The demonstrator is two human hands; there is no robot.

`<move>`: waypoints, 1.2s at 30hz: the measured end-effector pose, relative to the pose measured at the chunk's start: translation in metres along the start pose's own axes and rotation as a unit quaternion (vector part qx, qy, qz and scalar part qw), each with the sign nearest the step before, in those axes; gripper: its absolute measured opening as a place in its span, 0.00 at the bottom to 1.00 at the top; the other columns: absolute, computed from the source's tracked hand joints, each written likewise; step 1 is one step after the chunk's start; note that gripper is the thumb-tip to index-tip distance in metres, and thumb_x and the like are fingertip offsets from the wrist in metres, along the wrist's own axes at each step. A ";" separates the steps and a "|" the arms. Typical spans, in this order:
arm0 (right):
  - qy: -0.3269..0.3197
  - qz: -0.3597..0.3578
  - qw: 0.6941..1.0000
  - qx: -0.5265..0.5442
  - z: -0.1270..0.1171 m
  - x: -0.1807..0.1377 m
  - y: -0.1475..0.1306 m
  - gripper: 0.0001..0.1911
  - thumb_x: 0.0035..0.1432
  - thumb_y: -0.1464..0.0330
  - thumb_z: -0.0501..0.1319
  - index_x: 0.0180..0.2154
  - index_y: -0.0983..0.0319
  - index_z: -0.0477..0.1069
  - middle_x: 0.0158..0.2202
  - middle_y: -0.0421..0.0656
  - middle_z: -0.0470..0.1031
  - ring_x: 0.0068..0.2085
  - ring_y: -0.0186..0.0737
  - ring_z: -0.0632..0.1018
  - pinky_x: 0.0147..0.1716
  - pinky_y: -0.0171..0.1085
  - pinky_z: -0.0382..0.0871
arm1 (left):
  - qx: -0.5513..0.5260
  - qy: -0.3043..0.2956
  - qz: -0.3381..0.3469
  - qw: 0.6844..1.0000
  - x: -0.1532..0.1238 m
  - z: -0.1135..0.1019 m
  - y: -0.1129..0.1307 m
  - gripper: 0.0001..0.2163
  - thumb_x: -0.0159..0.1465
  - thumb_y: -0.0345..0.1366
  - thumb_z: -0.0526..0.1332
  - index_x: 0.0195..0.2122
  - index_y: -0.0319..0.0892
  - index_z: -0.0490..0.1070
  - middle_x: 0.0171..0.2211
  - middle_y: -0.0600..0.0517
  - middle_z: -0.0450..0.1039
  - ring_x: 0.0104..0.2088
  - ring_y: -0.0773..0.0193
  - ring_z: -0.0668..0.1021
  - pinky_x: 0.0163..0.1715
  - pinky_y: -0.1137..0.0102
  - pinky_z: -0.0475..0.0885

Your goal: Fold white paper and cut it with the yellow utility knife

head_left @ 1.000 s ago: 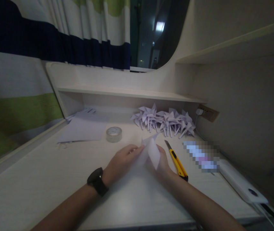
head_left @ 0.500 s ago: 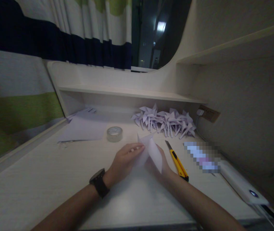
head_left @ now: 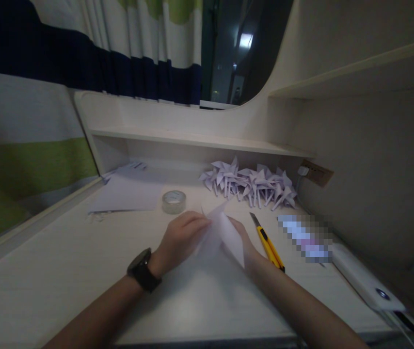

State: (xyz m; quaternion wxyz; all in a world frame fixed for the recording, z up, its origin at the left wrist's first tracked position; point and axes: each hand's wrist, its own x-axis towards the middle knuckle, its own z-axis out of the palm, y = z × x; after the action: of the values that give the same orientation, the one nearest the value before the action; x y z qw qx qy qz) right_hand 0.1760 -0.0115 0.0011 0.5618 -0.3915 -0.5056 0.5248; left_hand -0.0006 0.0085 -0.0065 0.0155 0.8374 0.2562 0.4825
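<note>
Paper (head_left: 232, 238), held over the counter (head_left: 196, 315) at seven o'clock from the pinwheels (head_left: 260, 180), appears mid-fold, left hand (head_left: 180, 240) pinching its edge in narrowed fingers, right hand (head_left: 249, 249) partly behind it, grip undeterminable, and next move seemingly calls for steadying its loose side.

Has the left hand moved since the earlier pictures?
Yes: the left hand has shifted slightly leftward, closer to the tape roll, which has stayed put.

We see a pale desk (head_left: 79, 271) with sheets of paper (head_left: 127, 191) at the back left, near a roll of tape (head_left: 174, 208). Farther right, we find bunched pinwheels (head_left: 260, 179), a yellow knife (head_left: 270, 247) and a white power strip (head_left: 363, 276).
</note>
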 end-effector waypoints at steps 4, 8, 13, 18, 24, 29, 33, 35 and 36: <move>-0.006 -0.022 0.999 -0.025 -0.001 0.000 0.003 0.06 0.40 0.67 0.64 0.22 0.63 0.69 0.21 0.37 0.68 0.23 0.33 0.66 0.22 0.31 0.60 | 0.070 -0.038 0.023 0.997 0.002 -0.003 -0.002 0.05 0.67 0.32 0.56 0.38 0.40 0.71 0.35 0.48 0.72 0.36 0.62 0.74 0.35 0.67 0.70; -0.014 -0.065 0.996 -0.067 -0.006 0.002 0.017 0.06 0.41 0.69 0.64 0.22 0.63 0.68 0.21 0.37 0.68 0.25 0.35 0.67 0.27 0.33 0.63 | 0.101 -0.073 0.059 0.990 0.004 -0.006 -0.001 0.06 0.67 0.30 0.54 0.38 0.38 0.70 0.36 0.47 0.72 0.37 0.61 0.73 0.35 0.67 0.69; -0.014 -0.090 0.993 -0.077 -0.007 0.004 0.026 0.05 0.41 0.70 0.64 0.22 0.63 0.68 0.22 0.36 0.68 0.26 0.35 0.68 0.28 0.34 0.63 | 0.167 -0.088 0.095 0.977 0.002 -0.008 -0.001 0.06 0.66 0.28 0.55 0.38 0.39 0.71 0.35 0.48 0.72 0.35 0.60 0.72 0.34 0.66 0.69; 0.009 -0.089 0.993 -0.074 -0.002 -0.001 0.023 0.03 0.43 0.70 0.62 0.24 0.63 0.70 0.22 0.36 0.69 0.26 0.36 0.68 0.27 0.34 0.63 | 0.176 -0.071 0.084 0.978 0.001 -0.005 0.001 0.06 0.67 0.30 0.54 0.39 0.38 0.69 0.37 0.46 0.73 0.37 0.59 0.73 0.36 0.64 0.70; 0.099 -0.094 0.990 -0.034 0.003 -0.007 0.026 0.02 0.46 0.71 0.61 0.26 0.63 0.69 0.23 0.37 0.70 0.25 0.33 0.67 0.24 0.31 0.61 | 0.176 -0.006 0.058 0.983 -0.006 0.006 0.004 0.08 0.67 0.34 0.56 0.44 0.36 0.67 0.37 0.45 0.75 0.39 0.57 0.76 0.39 0.62 0.73; 0.128 -0.112 0.985 0.012 0.001 -0.004 0.027 0.06 0.49 0.66 0.62 0.29 0.62 0.68 0.24 0.38 0.71 0.25 0.34 0.70 0.24 0.32 0.64 | 0.106 -0.055 -0.029 0.992 -0.012 0.013 -0.002 0.12 0.67 0.35 0.55 0.50 0.37 0.65 0.43 0.43 0.75 0.41 0.58 0.77 0.42 0.63 0.72; 0.166 -0.115 0.980 0.005 -0.001 -0.001 0.022 0.07 0.50 0.65 0.61 0.28 0.62 0.67 0.20 0.35 0.66 0.19 0.31 0.65 0.17 0.30 0.58 | 0.045 -0.143 -0.077 0.986 -0.013 0.016 -0.005 0.10 0.69 0.34 0.51 0.45 0.40 0.69 0.38 0.47 0.75 0.39 0.60 0.77 0.40 0.65 0.71; 0.176 -0.111 0.978 0.005 0.000 0.000 0.019 0.07 0.50 0.64 0.61 0.28 0.62 0.67 0.18 0.34 0.64 0.18 0.30 0.63 0.16 0.30 0.56 | 0.018 -0.168 -0.083 0.982 -0.013 0.017 -0.006 0.10 0.68 0.34 0.52 0.47 0.40 0.69 0.40 0.47 0.75 0.40 0.59 0.77 0.41 0.66 0.71; 0.180 -0.106 0.978 0.007 0.000 0.000 0.019 0.08 0.50 0.64 0.61 0.28 0.62 0.67 0.17 0.33 0.63 0.17 0.30 0.63 0.16 0.30 0.56 | 0.005 -0.178 -0.089 0.980 -0.014 0.017 -0.006 0.11 0.68 0.34 0.52 0.48 0.41 0.69 0.40 0.46 0.75 0.41 0.59 0.76 0.42 0.66 0.70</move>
State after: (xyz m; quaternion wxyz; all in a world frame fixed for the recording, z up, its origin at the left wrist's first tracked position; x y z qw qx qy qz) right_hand 0.1723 -0.0088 -0.0174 0.6988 -0.4196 -0.4314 0.3867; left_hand 0.0057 0.0111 -0.0282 0.0992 0.8839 0.3249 0.3213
